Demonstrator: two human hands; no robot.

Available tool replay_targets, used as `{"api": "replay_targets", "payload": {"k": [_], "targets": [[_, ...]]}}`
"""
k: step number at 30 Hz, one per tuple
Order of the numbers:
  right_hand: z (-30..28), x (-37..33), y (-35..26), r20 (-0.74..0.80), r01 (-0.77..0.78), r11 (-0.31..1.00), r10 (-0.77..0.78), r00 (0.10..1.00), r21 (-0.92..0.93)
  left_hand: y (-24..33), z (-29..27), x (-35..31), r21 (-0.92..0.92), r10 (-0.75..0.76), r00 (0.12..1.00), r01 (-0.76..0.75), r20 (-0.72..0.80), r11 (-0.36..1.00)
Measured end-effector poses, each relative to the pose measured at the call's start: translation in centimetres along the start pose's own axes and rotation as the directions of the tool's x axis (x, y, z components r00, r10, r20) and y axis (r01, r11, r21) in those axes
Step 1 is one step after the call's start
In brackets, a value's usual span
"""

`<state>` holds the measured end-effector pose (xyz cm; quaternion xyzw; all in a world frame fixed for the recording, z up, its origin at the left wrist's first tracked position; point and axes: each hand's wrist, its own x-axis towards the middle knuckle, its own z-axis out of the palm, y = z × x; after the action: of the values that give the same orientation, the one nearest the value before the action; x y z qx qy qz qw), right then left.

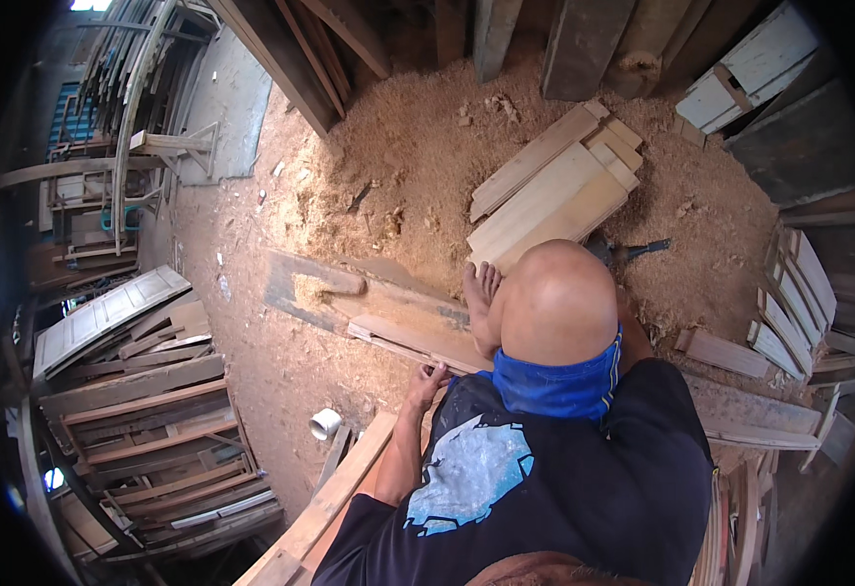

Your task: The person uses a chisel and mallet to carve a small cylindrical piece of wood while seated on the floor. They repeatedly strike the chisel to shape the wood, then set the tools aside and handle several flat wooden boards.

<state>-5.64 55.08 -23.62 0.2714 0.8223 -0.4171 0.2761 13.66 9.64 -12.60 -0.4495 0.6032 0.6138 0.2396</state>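
My left hand [429, 379] is beside my body, its fingers curled at the near edge of a narrow reddish wooden board [418, 340]. That board lies along a wider, worn plank [286, 283], and its right end disappears under my leg and shirt. Wood shavings [312, 290] are heaped on the plank's left part, around a wooden block [340, 279]. My bare foot [484, 293] is next to the plank, below my raised knee. My right hand is out of sight, hidden by my body.
Pale cut boards [550, 200] are stacked beyond my knee, with a dark tool [640, 250] to their right. Sawdust [418, 186] covers the ground. A white cylinder [325, 423] stands near a long beam [335, 488] at lower left. Timber racks [154, 430] line the left side.
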Motion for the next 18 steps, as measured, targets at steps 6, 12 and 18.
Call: {"api": "replay_targets", "payload": {"k": [6,12,18], "targets": [[-1.3,1.2,-0.6,-0.074,0.004,1.000,-0.002,0.997,0.027,0.1,0.3,0.0,-0.021,0.015,1.000,-0.015,0.010,1.000],[-4.3,2.0,-1.3,-0.116,0.058,0.960,-0.027,0.993,0.274,-0.1,-0.5,0.5,-0.041,-0.043,0.996,0.047,0.082,0.998],[-7.0,4.0,-1.3,-0.338,0.254,0.953,-0.187,0.923,0.168,-0.4,-0.9,1.2,-0.014,0.015,0.990,-0.013,0.138,1.000]]}}
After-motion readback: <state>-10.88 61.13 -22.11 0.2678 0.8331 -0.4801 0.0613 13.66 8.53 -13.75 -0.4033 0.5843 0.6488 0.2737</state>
